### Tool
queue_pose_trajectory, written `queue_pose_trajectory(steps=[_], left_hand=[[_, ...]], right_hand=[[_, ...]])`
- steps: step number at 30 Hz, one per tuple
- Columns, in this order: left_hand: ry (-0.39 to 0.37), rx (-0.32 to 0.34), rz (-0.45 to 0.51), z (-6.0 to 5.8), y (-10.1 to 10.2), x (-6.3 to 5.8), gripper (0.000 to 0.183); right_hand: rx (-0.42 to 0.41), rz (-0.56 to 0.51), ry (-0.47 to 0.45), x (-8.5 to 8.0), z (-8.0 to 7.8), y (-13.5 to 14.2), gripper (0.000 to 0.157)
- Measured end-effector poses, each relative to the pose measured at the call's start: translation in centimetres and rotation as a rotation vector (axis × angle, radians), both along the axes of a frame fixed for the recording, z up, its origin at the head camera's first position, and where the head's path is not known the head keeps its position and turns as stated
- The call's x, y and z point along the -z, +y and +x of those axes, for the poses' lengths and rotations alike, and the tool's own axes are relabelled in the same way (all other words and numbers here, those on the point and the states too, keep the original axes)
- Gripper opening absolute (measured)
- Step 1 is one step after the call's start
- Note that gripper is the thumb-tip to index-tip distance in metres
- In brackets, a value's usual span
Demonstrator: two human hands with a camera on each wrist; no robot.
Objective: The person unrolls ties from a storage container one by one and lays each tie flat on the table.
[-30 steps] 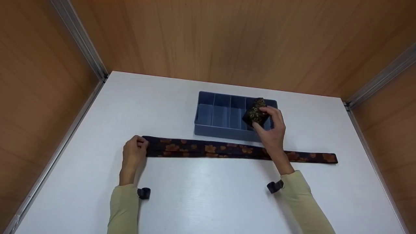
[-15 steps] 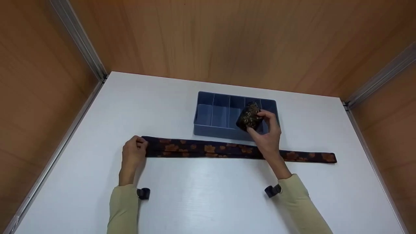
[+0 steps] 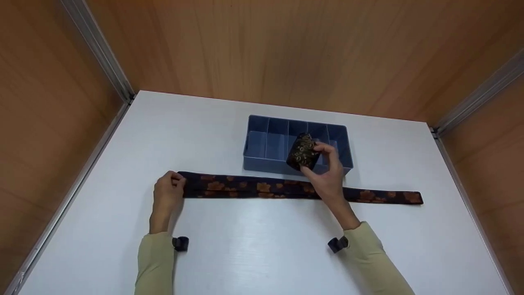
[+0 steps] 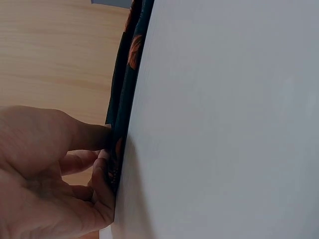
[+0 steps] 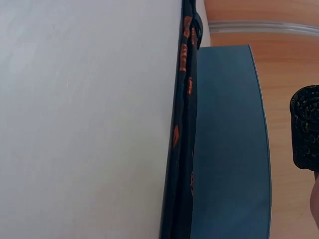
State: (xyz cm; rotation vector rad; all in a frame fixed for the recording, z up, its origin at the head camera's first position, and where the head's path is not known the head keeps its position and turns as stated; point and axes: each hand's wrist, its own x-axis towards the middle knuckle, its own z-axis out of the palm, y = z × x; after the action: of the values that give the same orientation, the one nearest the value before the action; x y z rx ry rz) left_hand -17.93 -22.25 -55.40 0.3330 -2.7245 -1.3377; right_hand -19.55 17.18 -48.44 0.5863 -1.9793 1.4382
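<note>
A long dark necktie (image 3: 241, 187) with orange flowers lies flat across the table, running left to right. My left hand (image 3: 167, 196) pinches its wide left end; in the left wrist view, the thumb and curled fingers meet at the edge of the necktie (image 4: 130, 64). Held up by my right hand (image 3: 330, 177) is a rolled-up necktie (image 3: 302, 153), black with a small gold pattern. Thumb and fingers grip the roll at its two ends, above the middle and front of the blue box. Its coiled end shows on the rolled necktie (image 5: 305, 134) in the right wrist view.
A blue divided box (image 3: 266, 164) with several compartments stands behind the flat necktie. Wooden panels (image 3: 229, 49) rise behind and beside the white table (image 3: 229, 246). Dark wrist cameras (image 3: 338, 244) sit at the sleeves.
My right hand has moved left and slightly toward me with the rolled necktie, from above the box's right compartments to its middle. The left hand stays at the flat necktie's end.
</note>
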Motion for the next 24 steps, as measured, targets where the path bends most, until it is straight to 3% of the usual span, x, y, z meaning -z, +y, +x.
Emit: queue_pose_trajectory(steps=[10, 17, 24], left_hand=[[0.007, 0.002, -0.016, 0.0, 0.1, -0.1, 0.013], [0.0, 0.004, -0.006, -0.1, -0.1, 0.1, 0.014], [-0.005, -0.005, -0.011, -0.1, 0.0, 0.0, 0.015]], right_hand=[[-0.045, 0.005, -0.007, 0.5, 0.5, -1.3, 0.049], [-0.057, 0.009, -0.05, 3.3, -0.5, -1.3, 0.054], [-0.117, -0.006, -0.054, 3.7, -0.3, -1.9, 0.057]])
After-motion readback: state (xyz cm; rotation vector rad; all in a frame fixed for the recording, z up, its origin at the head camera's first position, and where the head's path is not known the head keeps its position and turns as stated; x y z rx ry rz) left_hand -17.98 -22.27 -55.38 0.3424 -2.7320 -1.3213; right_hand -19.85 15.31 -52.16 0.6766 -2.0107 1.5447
